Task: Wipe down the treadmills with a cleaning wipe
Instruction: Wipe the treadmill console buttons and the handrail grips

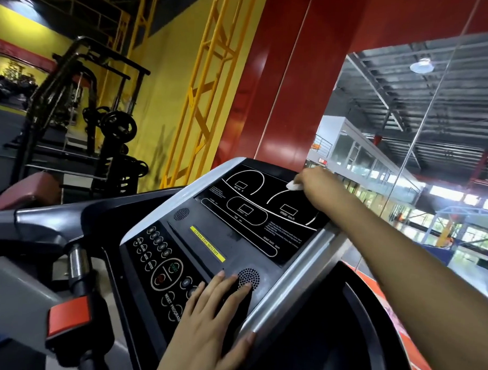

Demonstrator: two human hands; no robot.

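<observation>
Pinching a small white cleaning wipe (294, 185), the right hand (316, 187) has its fingers curled around the cloth and presses it onto the black display panel (253, 212) near the panel's one o'clock corner. That arm stretches back toward four o'clock across the silver side rail (295, 272). At six o'clock, the left hand (213, 316) lies flat with straight, spread fingers on the treadmill console (204, 255), fingertips touching the round speaker grille (248, 277), thumb at the rail's edge. Just beside it at nine o'clock sit the control buttons (162, 265). A red safety clip (69, 315) sits far toward eight o'clock.
</observation>
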